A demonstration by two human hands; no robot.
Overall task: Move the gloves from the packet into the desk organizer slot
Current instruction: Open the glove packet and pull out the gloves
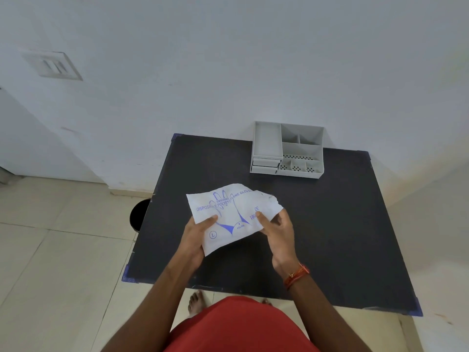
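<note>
A white packet of disposable gloves with blue print is held above the black table, in front of me. My left hand grips its lower left edge, thumb on top. My right hand pinches its right end, where the torn open edge shows. The gloves themselves are hidden inside the packet. A grey desk organizer with several slots and small drawers stands at the table's far edge against the wall, beyond the packet.
A white wall rises right behind the table. A dark round bin sits on the tiled floor by the table's left side. My bare feet and red garment are at the table's near edge.
</note>
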